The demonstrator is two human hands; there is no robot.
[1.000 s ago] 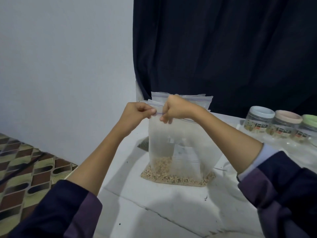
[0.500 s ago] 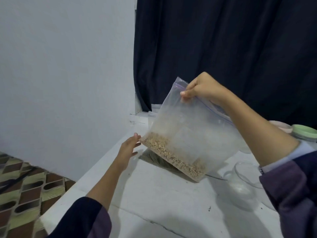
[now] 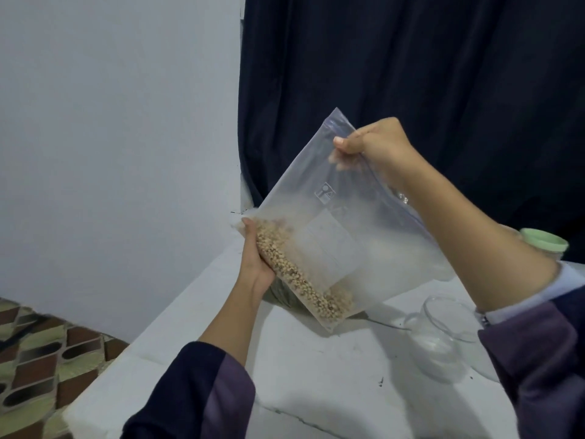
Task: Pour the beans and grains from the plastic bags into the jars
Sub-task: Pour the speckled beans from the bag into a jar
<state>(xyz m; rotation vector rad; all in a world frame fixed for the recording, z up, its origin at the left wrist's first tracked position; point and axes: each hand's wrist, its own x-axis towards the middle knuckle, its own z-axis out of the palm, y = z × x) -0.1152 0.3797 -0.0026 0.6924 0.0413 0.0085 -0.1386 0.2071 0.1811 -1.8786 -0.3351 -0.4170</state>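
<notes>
The right hand (image 3: pixel 376 144) pinches the top edge of the plastic bag (image 3: pixel 332 223), tilted above the counter (image 3: pixel 316 375). The left hand (image 3: pixel 258 264) cups its grain-filled bottom. An open glass jar (image 3: pixel 443 340) stands right of the bag.

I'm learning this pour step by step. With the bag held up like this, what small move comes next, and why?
Probably swing the bag over the open jar. The right hand pinches its top, the left hand cups the grains at the low end, and the jar stands off to the right.
</notes>
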